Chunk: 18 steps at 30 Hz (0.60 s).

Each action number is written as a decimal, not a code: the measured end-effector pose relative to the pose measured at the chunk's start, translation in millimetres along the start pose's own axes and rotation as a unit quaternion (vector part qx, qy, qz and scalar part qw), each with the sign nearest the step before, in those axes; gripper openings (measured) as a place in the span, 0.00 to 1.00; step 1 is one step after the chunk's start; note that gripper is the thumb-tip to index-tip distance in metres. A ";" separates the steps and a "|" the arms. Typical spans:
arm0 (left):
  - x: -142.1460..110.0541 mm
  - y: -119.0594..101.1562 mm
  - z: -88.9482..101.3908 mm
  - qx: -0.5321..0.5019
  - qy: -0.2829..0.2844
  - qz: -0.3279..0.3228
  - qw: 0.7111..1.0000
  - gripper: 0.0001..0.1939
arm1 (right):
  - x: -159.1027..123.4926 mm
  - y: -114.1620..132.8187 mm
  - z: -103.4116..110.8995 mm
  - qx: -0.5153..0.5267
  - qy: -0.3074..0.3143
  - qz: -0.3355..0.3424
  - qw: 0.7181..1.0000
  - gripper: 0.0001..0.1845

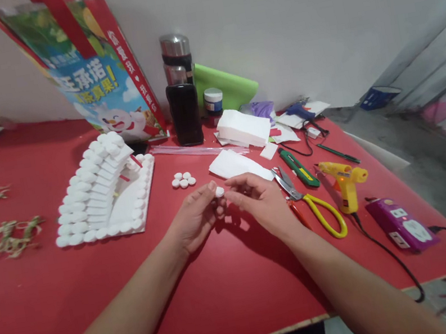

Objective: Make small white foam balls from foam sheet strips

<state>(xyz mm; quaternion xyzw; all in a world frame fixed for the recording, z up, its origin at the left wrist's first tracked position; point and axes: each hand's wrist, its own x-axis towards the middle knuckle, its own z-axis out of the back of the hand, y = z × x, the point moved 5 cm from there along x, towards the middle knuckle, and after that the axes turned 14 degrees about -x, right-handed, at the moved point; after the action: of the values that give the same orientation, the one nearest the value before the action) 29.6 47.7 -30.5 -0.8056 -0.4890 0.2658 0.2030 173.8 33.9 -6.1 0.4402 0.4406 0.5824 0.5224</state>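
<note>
Over the middle of the red table, my left hand (pixel 197 217) pinches a small white round piece (pixel 219 192) between thumb and fingers. My right hand (pixel 265 200) meets it from the right, its bent thumb and fingertips at the piece's edge; the exact contact is partly hidden. Just beyond my left hand lie several matching white round pieces (pixel 183 180) in a cluster. Farther left stands a white model (pixel 103 193) with a curved stairway, edged with rows of the same round pieces. A folded white sheet (pixel 240 165) lies behind my hands.
Yellow-handled scissors (pixel 326 215), a green utility knife (pixel 299 168), a yellow glue gun (pixel 345 181) and a purple power box (pixel 401 224) are on the right, with cords. Behind stand a phone (pixel 185 115), a flask (pixel 175 46) and a printed bag (pixel 102 84). Straw-like figures (pixel 14 236) lie left.
</note>
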 end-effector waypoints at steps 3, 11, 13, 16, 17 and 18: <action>-0.5 1.4 -1.4 0.008 -0.004 -0.012 1.000 0.23 | -5.0 4.9 -5.8 -0.070 0.000 0.033 0.997 0.14; -0.6 4.5 1.2 0.039 0.002 -0.017 0.999 0.23 | -6.7 11.1 -8.5 -0.201 -0.049 0.136 0.969 0.04; 0.1 4.5 1.2 0.023 0.011 -0.004 1.000 0.21 | -5.7 15.1 -3.6 -0.221 -0.016 0.117 0.968 0.07; 0.7 3.5 2.1 -0.002 0.023 0.027 0.999 0.17 | -11.6 27.4 17.8 -0.326 0.040 0.069 0.942 0.19; 0.7 2.6 3.3 -0.010 0.020 0.033 0.999 0.16 | -16.3 32.5 30.8 -0.399 0.031 0.056 0.915 0.18; 0.8 1.6 4.7 -0.020 0.014 0.036 0.999 0.16 | -22.4 36.4 45.2 -0.474 0.017 0.039 0.880 0.16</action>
<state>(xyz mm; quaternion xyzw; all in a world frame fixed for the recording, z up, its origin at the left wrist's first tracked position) 28.0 48.0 -35.3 -0.8303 -0.4617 0.2520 0.1841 211.2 11.6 38.3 0.1464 0.1036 0.7489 0.6380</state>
